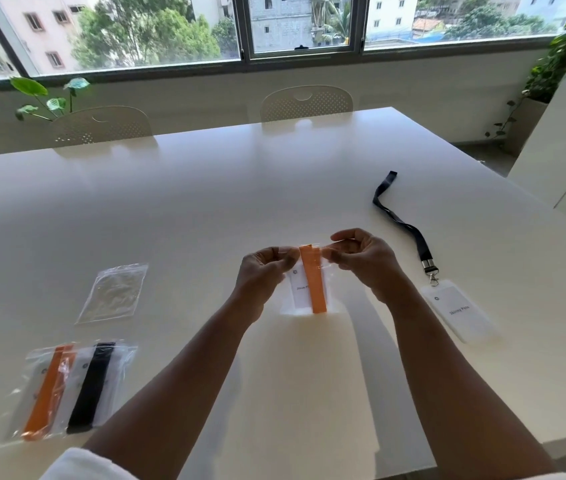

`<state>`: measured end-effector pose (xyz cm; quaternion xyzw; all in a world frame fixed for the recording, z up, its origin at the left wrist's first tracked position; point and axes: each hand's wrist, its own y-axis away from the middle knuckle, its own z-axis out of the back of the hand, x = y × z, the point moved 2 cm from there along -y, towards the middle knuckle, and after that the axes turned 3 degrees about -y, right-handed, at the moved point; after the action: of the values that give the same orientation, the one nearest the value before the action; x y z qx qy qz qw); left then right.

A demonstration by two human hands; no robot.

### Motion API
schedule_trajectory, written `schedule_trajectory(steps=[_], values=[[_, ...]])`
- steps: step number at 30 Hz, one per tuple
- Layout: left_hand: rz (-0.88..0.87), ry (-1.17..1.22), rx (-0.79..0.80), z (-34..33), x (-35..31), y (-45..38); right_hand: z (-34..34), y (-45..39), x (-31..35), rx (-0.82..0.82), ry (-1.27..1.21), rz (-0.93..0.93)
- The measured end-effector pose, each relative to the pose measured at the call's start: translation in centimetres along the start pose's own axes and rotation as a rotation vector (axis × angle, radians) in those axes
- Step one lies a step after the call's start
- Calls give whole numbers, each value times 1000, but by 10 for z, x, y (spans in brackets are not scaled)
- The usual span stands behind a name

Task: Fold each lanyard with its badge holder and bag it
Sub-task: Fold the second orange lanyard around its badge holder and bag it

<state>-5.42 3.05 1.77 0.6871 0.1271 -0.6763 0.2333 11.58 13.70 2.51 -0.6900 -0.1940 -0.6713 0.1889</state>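
A clear zip bag (309,304) hangs upright above the white table (205,209), holding a folded orange lanyard (315,282) and a white badge holder (298,289). My left hand (262,277) pinches the bag's top left edge. At the top right edge, my right hand (366,259) pinches the bag too. A dark blue lanyard (404,221) lies unfolded on the table to the right, clipped to a white badge holder (456,311). An empty clear bag (113,294) lies flat at the left.
Two filled bags sit at the near left, one with an orange lanyard (47,393) and one with a black lanyard (91,389). Two white chairs (305,103) stand at the far side. A white cabinet (565,161) and plants (562,57) are at the right.
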Motion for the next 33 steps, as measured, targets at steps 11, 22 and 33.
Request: schedule_trajectory(steps=[11,22,33], values=[[30,36,-18,9,4,4,-2,-4,-3,69,-43,-13],[-7,-11,-116,6,3,4,-5,-6,1,62,-9,15],[-10,55,-235,7,14,14,-9,-5,2,161,16,-3]])
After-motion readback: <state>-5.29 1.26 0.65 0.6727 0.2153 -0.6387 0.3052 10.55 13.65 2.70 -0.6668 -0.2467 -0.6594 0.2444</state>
